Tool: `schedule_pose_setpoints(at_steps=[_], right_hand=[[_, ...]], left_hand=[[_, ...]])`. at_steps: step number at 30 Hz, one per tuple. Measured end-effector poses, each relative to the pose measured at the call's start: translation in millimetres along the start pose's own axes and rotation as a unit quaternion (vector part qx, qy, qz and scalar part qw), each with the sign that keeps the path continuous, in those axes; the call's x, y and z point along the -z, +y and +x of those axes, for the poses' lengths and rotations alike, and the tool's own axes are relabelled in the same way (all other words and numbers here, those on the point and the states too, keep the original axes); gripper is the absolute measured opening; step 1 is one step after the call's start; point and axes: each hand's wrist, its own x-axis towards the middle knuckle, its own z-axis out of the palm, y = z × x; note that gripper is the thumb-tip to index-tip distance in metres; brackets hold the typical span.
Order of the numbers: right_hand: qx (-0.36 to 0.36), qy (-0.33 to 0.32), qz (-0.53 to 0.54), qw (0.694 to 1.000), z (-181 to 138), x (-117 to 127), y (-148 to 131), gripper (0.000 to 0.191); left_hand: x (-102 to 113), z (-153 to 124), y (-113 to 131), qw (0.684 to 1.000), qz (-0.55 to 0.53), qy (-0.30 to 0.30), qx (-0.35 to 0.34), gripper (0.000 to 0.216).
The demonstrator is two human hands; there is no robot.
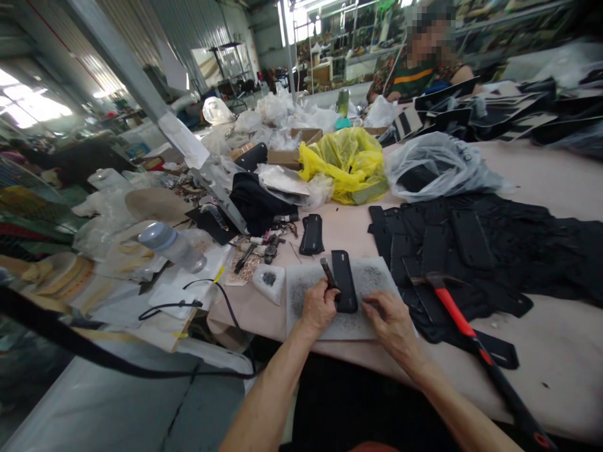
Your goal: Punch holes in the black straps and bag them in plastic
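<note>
My left hand (320, 306) is closed around a short metal punch (326, 270), whose upper end sticks out above the fingers. Beside it a black padded strip (344, 282) with a small slot near its far end lies on a pale, speckled board (301, 276). To the right of the strip, my right hand (387, 316) rests low over the board, its fingers loosely bent and apart, with nothing seen in them. A hammer (455, 311) with a red and black handle lies farther right, its head on a heap of black pieces (424, 251).
Another black piece (311, 234) lies beyond the board. A white block (269, 282), small tools (271, 248) and a plastic bottle (172, 245) stand to the left. Yellow (348, 163) and clear plastic bags (438, 166) lie farther back. A person (419, 75) sits across the table.
</note>
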Motion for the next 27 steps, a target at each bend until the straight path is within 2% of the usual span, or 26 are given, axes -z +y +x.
schedule_pose_setpoints(at_steps=[2,7,13,17,27], right_hand=[[0.042,-0.024,-0.063,0.997,-9,2,-2,0.01],[0.073,-0.049,-0.145,0.986,-21,-2,-9,0.02],[0.085,-0.054,-0.132,0.986,-19,1,-9,0.021],[0.095,-0.046,-0.122,0.987,-20,2,-7,0.02],[0.115,-0.015,-0.095,0.989,-23,-2,2,0.019]], left_hand=[[0,0,-1,1.0,-0.012,0.001,-0.001,0.011],[2,-1,6,0.996,-0.083,0.012,0.014,0.015],[1,-8,24,0.988,-0.152,-0.005,-0.007,0.018],[-5,-11,22,0.987,-0.159,-0.008,-0.028,0.018],[-5,-12,19,0.988,-0.15,-0.032,-0.023,0.018]])
